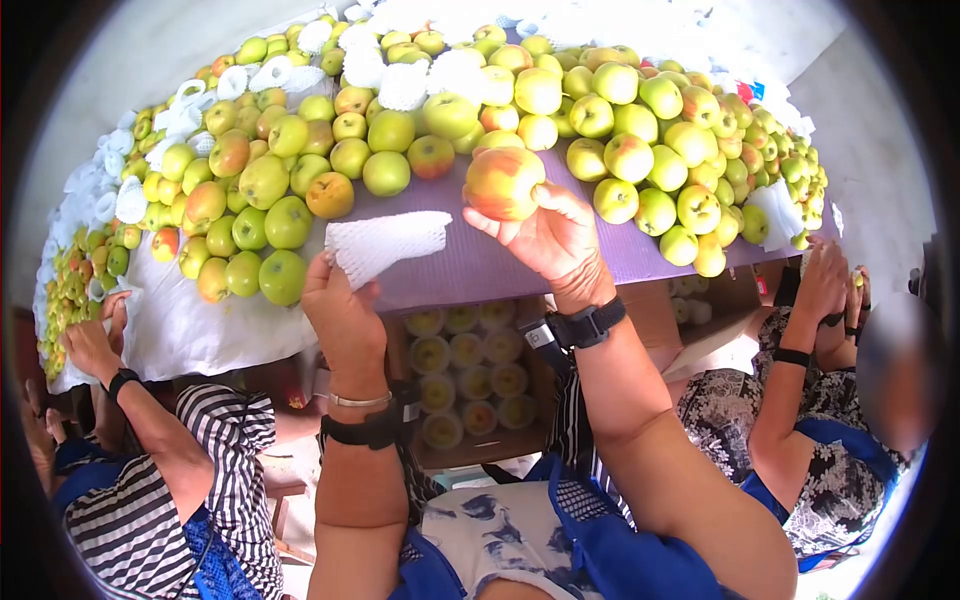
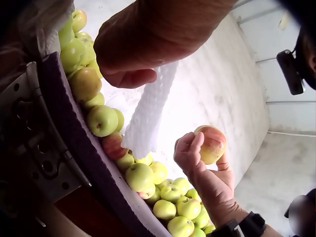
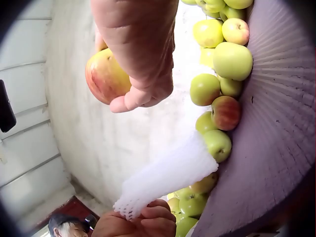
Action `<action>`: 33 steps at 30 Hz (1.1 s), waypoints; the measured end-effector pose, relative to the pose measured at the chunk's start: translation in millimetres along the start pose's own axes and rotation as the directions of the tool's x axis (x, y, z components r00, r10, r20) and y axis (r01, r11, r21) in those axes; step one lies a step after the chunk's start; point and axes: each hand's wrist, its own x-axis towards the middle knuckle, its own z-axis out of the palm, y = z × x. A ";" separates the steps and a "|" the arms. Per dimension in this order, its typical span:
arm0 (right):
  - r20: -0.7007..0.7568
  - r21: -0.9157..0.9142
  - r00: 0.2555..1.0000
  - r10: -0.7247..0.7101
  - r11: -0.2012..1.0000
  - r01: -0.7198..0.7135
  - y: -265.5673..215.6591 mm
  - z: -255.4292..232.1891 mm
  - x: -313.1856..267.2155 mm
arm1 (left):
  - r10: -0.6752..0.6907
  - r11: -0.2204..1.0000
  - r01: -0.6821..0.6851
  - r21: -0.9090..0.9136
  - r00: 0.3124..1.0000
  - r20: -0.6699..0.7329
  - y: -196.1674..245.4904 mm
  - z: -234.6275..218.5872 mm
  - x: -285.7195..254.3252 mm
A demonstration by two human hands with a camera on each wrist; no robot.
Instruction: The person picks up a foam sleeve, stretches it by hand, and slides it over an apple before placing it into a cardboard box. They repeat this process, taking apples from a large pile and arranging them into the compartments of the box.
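Note:
In the head view the right hand [image 1: 555, 240] holds a red-and-yellow apple [image 1: 504, 183] up above the purple table edge, fingers and thumb curled round it. To its left, the left hand [image 1: 345, 320] pinches one end of a white foam net sleeve [image 1: 388, 245], which stretches out flat toward the right. Apple and sleeve are apart. The left wrist view shows the sleeve [image 2: 150, 113] hanging from the left hand [image 2: 143, 44]. In the right wrist view the apple [image 3: 106, 76] rests against the fingers and thumb of the right hand [image 3: 140, 54].
Green and reddish apples [image 1: 265, 180] lie heaped on the purple table [image 1: 620, 245], with loose foam sleeves [image 1: 405, 86] among them. Below the edge stands a carton [image 1: 530, 440] of wrapped apples. Other people work at both sides, a striped sleeve [image 1: 150, 500] at left.

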 end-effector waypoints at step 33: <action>-0.016 -0.540 0.969 0.248 0.813 -0.217 52.9 54.4 -15.6 | 0.368 0.818 -0.341 0.464 0.929 0.036 -0.4 1.6 6.5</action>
